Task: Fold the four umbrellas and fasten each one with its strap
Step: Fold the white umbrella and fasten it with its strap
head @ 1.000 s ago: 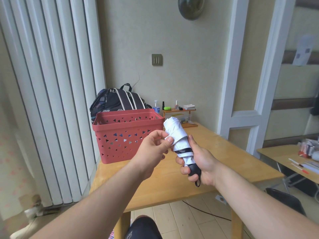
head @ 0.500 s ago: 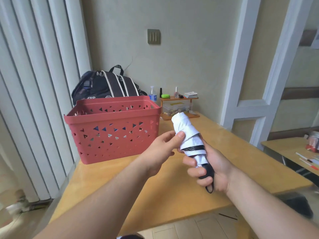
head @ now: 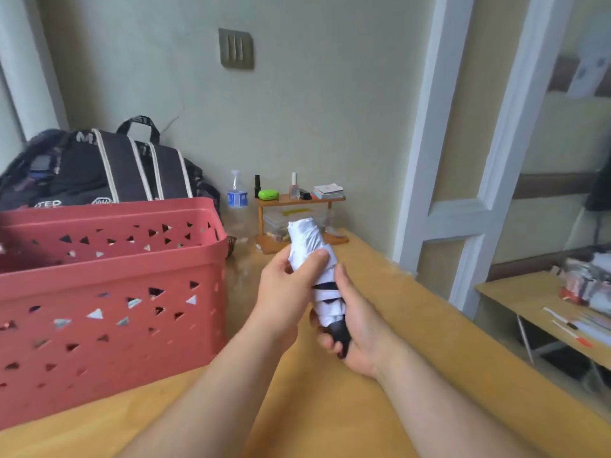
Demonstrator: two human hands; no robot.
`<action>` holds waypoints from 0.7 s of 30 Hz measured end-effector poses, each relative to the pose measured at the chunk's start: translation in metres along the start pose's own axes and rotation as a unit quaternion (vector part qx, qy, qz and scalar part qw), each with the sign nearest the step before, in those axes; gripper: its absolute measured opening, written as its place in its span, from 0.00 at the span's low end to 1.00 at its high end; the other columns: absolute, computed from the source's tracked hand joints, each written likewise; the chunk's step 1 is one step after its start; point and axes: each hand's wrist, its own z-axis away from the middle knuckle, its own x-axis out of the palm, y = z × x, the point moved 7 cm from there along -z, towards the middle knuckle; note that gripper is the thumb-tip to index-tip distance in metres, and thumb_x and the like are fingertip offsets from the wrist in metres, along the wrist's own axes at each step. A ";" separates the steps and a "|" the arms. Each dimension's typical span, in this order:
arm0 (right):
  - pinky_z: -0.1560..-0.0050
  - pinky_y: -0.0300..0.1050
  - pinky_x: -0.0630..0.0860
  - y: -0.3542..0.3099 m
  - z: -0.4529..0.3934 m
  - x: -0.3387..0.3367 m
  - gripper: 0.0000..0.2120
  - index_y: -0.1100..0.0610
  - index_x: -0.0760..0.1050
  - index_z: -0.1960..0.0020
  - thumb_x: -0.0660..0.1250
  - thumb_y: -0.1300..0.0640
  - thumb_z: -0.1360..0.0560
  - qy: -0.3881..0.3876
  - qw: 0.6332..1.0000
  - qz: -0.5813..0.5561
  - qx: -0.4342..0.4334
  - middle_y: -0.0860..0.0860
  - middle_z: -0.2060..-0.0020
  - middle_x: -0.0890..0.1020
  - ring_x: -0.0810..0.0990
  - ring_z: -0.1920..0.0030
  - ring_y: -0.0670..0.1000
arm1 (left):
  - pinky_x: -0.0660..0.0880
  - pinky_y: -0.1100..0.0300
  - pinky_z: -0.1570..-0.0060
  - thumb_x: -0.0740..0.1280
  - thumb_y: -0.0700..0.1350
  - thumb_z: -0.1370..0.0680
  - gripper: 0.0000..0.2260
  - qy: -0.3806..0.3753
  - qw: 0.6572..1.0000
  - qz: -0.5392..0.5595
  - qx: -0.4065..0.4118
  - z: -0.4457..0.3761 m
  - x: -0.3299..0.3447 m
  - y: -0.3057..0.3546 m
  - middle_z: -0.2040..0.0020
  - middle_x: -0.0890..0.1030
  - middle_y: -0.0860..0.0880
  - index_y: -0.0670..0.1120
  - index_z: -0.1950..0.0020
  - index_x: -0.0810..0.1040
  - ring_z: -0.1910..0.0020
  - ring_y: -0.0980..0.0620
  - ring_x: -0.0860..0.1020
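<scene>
A folded white umbrella (head: 309, 239) with a black strap around its middle and a black handle is held upright above the wooden table (head: 380, 342). My left hand (head: 284, 292) grips the white canopy from the left, thumb across its front. My right hand (head: 355, 328) holds the lower part, fingers curled round the black handle, thumb lying along the canopy's right side. A red perforated basket (head: 109, 292) stands on the table to the left; what is inside it is hidden apart from pale glimpses through the holes.
A black backpack (head: 99, 166) sits behind the basket against the wall. A water bottle (head: 237, 200) and a small wooden shelf (head: 297, 206) with bottles and cards stand at the table's far edge. A second table (head: 545, 309) with clutter is on the right.
The camera has moved closer to the table and basket. My left hand has slid further round the umbrella's canopy; the right hand keeps hold of the handle.
</scene>
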 end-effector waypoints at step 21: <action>0.76 0.38 0.54 0.027 0.000 -0.008 0.39 0.52 0.73 0.37 0.67 0.23 0.35 -0.007 1.000 0.010 -0.018 0.49 0.60 0.80 0.67 0.75 0.49 | 0.81 0.44 0.58 0.73 0.52 0.20 0.11 0.036 0.999 -0.014 -0.034 -0.033 0.002 -0.036 0.53 0.80 0.44 0.57 0.45 0.72 0.60 0.44 0.81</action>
